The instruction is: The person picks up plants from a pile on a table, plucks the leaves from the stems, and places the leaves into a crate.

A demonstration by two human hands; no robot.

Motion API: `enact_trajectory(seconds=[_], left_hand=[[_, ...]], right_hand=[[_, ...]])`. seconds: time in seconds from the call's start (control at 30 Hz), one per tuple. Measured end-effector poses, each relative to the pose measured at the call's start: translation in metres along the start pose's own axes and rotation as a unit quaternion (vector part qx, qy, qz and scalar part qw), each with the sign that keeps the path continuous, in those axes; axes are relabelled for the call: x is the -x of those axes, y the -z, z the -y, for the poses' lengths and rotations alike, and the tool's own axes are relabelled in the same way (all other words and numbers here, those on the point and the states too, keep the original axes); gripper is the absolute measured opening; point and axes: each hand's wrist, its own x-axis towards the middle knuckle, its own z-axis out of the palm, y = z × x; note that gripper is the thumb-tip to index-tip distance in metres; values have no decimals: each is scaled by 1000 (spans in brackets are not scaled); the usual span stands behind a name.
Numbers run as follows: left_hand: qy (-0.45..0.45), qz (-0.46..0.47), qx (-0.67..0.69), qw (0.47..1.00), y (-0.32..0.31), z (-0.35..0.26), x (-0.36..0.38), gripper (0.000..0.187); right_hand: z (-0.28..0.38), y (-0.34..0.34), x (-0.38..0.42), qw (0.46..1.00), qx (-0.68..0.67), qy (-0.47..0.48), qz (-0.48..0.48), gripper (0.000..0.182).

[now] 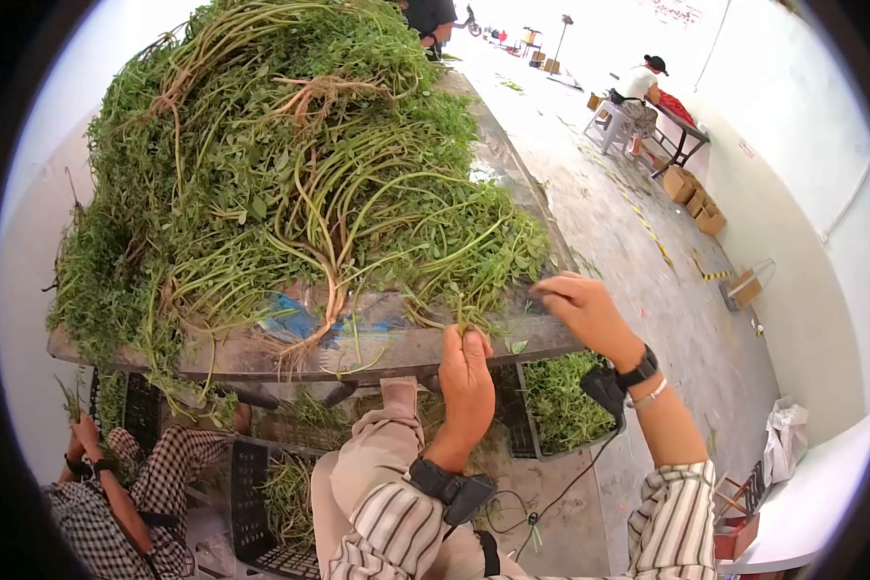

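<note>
Head view is showing the person sorting leafy stems at the near edge of a table (261, 360): the left hand (466, 375) is closing in a fist around a small bunch of green stems (462, 317), holding them upright just at the table edge, while the right hand (582, 307) is pinching with curled fingers at the fringe of the big heap of greens (290, 164) beside it. By the look of it, a bunch is being gathered stem by stem; the next pull seems to call for teasing one stem free without dragging its tangled neighbours off the edge. The heap is spreading over most of the tabletop, long stalks and roots hanging over the front. Below the table, a dark crate (561, 406) is holding picked greens, and another crate (261, 503) is sitting by the person's knee. At lower left, a co-worker in a checked sleeve (116, 512) is sitting close by.
</note>
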Motion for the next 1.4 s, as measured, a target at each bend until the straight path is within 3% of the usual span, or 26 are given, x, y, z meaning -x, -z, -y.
enact_trajectory(seconds=[0.07,0.2,0.27,0.4,0.5,0.57,0.6,0.7,0.9,1.03,1.1,1.23,1.33,1.4], left_hand=[[-2,-9,-1,1000,1,0,-1,22],[3,-17,2,1000,3,0,-5,23],[6,-19,6,1000,2,-1,-6,23],[31,-5,2,1000,3,-7,-5,27],[32,-11,7,999,2,-8,-5,26],[32,-20,19,999,0,-5,-4,24],[30,-30,29,999,-1,-4,-4,22],[21,-22,25,999,1,-3,-6,20],[70,-7,69,995,2,-5,-6,23],[50,-14,99,994,0,-3,-7,18],[90,1,124,988,2,-5,-7,21],[83,-19,143,986,2,-1,-10,16],[161,-6,188,969,8,-5,-13,22],[213,-4,219,952,10,-10,-14,28]], right_hand=[[1,-21,-22,996,-30,79,20,21],[1,-46,-46,992,53,96,64,24],[-2,-50,-52,972,167,116,117,25],[-14,-53,-59,968,192,127,99,25],[-18,-44,-62,985,113,122,40,23],[-10,-31,-64,999,-33,24,-5,21],[-6,-24,-65,999,-31,26,-5,21],[-1,-11,-70,979,-169,-91,-67,23],[9,3,-77,957,-244,-141,-74,16],[10,6,-81,949,-278,-124,-83,14],[15,6,-82,937,-312,-130,-88,15],[18,-3,-72,942,-304,-123,-69,16],[22,-13,-53,963,-226,-146,2,16],[17,-19,-36,987,-128,-75,58,17]])
